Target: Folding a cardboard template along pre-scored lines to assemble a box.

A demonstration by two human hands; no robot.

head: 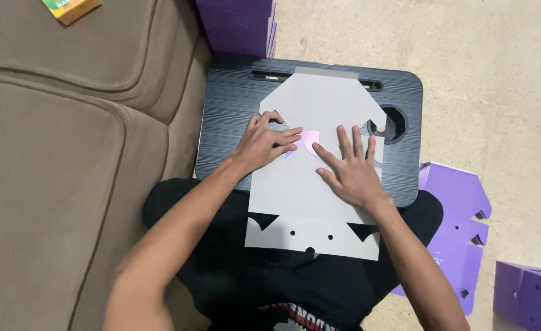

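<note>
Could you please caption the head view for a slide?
Both hands press a grey die-cut card sheet on a dark lap desk.

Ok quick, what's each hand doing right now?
Left hand: fingers bent, pressing the grey card sheet, gripping nothing.
Right hand: open, flat on the sheet.
</note>
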